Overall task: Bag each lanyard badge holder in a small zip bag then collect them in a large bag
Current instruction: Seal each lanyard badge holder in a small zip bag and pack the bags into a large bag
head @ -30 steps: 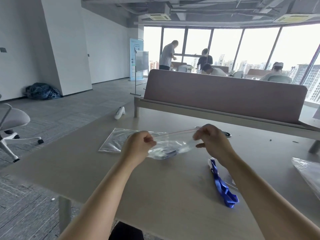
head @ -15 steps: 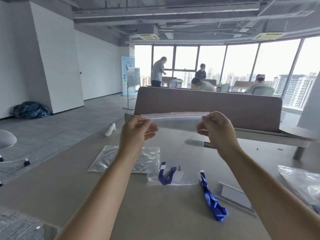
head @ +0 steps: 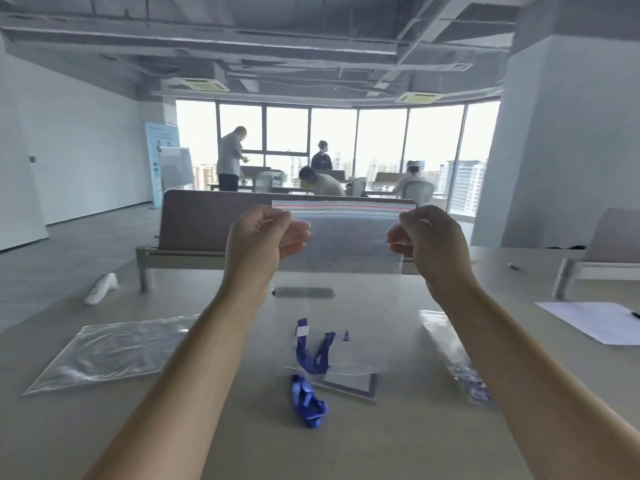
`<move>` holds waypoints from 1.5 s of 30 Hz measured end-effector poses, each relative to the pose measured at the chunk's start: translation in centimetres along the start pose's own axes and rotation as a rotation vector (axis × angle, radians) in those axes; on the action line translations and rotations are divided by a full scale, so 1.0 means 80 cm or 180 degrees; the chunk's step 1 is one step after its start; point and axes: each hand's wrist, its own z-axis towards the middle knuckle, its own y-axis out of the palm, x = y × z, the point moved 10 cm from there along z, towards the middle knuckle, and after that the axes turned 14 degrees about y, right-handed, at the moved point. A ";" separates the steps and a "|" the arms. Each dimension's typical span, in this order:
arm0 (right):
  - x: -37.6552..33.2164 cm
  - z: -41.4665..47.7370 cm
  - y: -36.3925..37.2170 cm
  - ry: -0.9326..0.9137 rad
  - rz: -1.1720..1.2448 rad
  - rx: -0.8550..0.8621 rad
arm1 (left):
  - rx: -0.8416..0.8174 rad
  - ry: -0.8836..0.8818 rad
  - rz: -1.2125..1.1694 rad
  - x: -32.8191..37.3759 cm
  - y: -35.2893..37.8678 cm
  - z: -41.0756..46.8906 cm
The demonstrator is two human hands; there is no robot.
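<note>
a broad pale table [head: 104,427] fills the lower half of the frame. a dull mauve divider panel [head: 194,220] stands along its far edge at centre left. on the table at lower left a large clear bag [head: 114,355] lies flat.

held up in the centre of the frame is a clear zip bag [head: 346,237], its striped zip strip level across the top and its body hanging down towards the table. the left hand [head: 263,237] pinches the strip's left end between thumb and curled fingers, and the right hand [head: 433,244] pinches the right end the same way.

a white sheet of paper [head: 595,323] lies at the right edge, well apart from the hands. another clear bag [head: 453,358], with blue things inside, lies at lower right, partly behind the right forearm.

low in the hanging bag, below centre, sit a blue lanyard [head: 311,348] and its pale badge holder [head: 360,353]. just below them, on the table outside the bag, lies a second badge holder [head: 349,382] with its bunched blue lanyard [head: 308,403].
</note>
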 end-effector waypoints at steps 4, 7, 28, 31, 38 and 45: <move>0.000 0.004 -0.098 0.0014 -0.0136 0.0407 | -0.0192 -0.0180 -0.0225 -0.019 0.091 -0.027; 0.005 0.008 -0.165 0.0059 -0.0256 0.0631 | -0.0306 -0.0311 -0.0342 -0.034 0.154 -0.047; 0.176 0.220 -0.340 0.1007 -0.0632 0.0987 | -0.0565 -0.0591 0.0565 -0.264 0.387 -0.038; 0.245 0.252 -0.333 0.1298 -0.0728 0.0766 | -0.0690 -0.0700 0.0943 -0.313 0.390 -0.044; 0.341 0.275 -0.326 0.1611 -0.1171 0.0553 | -0.1362 -0.0866 0.1707 -0.389 0.399 -0.072; 0.330 0.260 -0.295 0.1481 -0.1955 0.0363 | -0.1690 -0.0704 0.1850 -0.397 0.389 -0.077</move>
